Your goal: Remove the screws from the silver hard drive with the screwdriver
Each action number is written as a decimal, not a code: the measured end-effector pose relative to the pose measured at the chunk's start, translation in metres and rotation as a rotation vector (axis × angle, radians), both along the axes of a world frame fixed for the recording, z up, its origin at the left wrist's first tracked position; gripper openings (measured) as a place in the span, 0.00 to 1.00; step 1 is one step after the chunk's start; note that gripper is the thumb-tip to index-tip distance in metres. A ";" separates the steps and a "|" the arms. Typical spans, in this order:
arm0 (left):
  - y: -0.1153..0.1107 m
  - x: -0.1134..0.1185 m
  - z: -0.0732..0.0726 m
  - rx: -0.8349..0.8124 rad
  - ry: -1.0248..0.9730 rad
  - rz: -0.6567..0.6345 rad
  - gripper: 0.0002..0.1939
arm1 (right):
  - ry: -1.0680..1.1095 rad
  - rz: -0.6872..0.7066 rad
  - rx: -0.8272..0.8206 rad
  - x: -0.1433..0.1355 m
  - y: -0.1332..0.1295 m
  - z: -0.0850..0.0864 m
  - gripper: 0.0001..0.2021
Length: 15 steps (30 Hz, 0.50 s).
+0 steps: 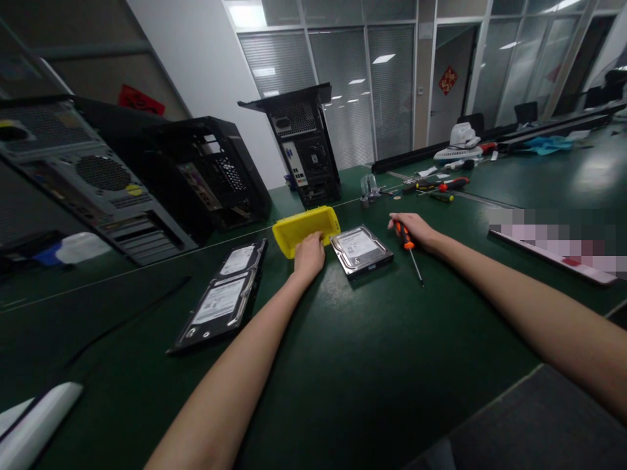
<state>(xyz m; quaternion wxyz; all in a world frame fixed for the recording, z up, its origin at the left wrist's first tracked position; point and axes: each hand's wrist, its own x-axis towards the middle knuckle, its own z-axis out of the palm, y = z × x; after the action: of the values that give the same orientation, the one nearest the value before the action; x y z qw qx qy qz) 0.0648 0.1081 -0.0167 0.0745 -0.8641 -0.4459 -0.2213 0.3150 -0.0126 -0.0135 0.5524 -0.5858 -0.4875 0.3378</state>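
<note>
My left hand (309,253) reaches over the near side of a yellow plastic tray (294,228). Its fingers are curled inside the tray, and what they pinch, if anything, is hidden. Just right of the tray a hard drive (360,248) lies label up on the green table. My right hand (414,228), resting beyond that drive's right side, is closed around the orange and black handle of a screwdriver (406,236). The shaft points down toward me, its tip close to the tabletop. Left of my left forearm lie two more hard drives (220,301) (238,260), end to end.
Computer cases (102,170) (210,170) (306,150) stand along the left and back. Several screwdrivers (453,185) and a clear container (369,188) sit behind my right hand. A pinkish flat object (553,254), partly blurred, lies at right. A black cable (127,320) runs at left.
</note>
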 end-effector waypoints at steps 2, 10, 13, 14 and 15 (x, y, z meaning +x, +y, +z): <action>0.000 0.000 0.000 -0.001 -0.001 -0.013 0.18 | 0.023 -0.002 -0.008 0.000 -0.001 0.000 0.17; -0.005 -0.002 0.006 0.029 -0.065 -0.068 0.14 | 0.054 -0.011 -0.031 -0.002 -0.004 0.001 0.16; -0.006 -0.002 0.006 0.041 -0.064 -0.060 0.14 | 0.043 -0.037 -0.034 -0.006 -0.005 0.002 0.15; -0.006 -0.002 0.006 0.044 -0.062 -0.057 0.14 | 0.037 -0.051 -0.035 -0.008 -0.005 0.003 0.15; -0.005 -0.002 0.006 0.048 -0.060 -0.055 0.14 | 0.029 -0.062 -0.039 -0.010 -0.006 0.004 0.15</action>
<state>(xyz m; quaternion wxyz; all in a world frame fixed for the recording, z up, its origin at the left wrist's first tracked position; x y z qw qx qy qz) 0.0632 0.1029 -0.0107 0.0757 -0.8669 -0.4185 -0.2600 0.3053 -0.0185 -0.0093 0.5579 -0.6062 -0.4547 0.3384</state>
